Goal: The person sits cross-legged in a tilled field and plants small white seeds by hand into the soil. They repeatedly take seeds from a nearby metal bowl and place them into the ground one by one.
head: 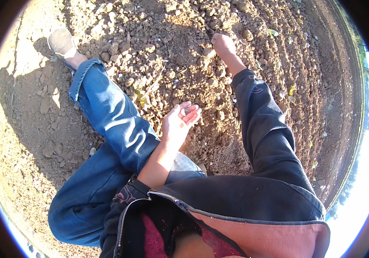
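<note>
My left hand (180,120) is palm up above the soil, just past my bent knee, with its fingers half curled. A small pale spot shows at the thumb and fingers; whether it is a nail or a held piece I cannot tell. Further out, my right hand (224,45) reaches down to the cloddy brown soil (203,84), its fingers bunched. The fingertips are at a pale clod (209,52), and anything pinched in them is hidden.
Rolled blue jeans (113,113) cover my crouching legs; a shoe (61,42) rests on the soil at upper left. Dry stalks (154,84) and a yellow-green leaf (143,98) lie ahead. More leaves (272,32) dot the ridged soil at right. My open jacket (236,200) hangs low in front.
</note>
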The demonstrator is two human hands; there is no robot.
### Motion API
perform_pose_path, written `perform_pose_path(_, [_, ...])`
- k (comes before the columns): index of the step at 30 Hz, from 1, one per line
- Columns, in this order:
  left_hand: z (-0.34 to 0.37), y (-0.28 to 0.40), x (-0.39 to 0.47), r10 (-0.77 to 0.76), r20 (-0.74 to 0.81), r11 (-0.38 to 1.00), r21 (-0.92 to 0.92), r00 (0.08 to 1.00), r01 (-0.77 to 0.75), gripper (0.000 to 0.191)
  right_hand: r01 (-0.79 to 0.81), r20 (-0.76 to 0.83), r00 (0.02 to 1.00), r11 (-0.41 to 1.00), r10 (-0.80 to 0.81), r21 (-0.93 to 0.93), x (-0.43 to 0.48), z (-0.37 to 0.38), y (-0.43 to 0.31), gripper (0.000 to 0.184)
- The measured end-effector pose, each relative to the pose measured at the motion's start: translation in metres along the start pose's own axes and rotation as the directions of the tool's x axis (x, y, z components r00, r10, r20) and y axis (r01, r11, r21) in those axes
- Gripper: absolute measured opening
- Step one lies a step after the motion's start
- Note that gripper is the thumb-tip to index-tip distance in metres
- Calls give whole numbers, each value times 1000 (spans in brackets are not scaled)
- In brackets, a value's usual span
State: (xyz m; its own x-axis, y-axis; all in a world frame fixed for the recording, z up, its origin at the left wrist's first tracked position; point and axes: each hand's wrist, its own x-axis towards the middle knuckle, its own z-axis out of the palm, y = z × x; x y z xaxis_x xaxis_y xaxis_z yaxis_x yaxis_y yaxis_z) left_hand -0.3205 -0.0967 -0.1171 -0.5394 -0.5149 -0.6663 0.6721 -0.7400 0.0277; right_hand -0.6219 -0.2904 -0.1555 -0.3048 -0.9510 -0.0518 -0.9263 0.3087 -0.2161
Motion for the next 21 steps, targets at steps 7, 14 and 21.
perform_pose_path(7, [9, 9, -6, 126, 68, 992, -35, 990, -124, 53, 92, 13, 996, 947, -92, -307, 22, 22, -7, 20])
perform_pose_path(14, [20, 12, -14, 164, 66, 981, 89, 984, -170, 62, 332, -237, 933, 903, -272, 272, -94, -39, -59, 22])
perform_pose_path(21, [5, 2, -3, 160, 28, 975, 149, 987, -162, 54, 404, 284, 816, 848, -504, 343, -237, -56, -121, 13])
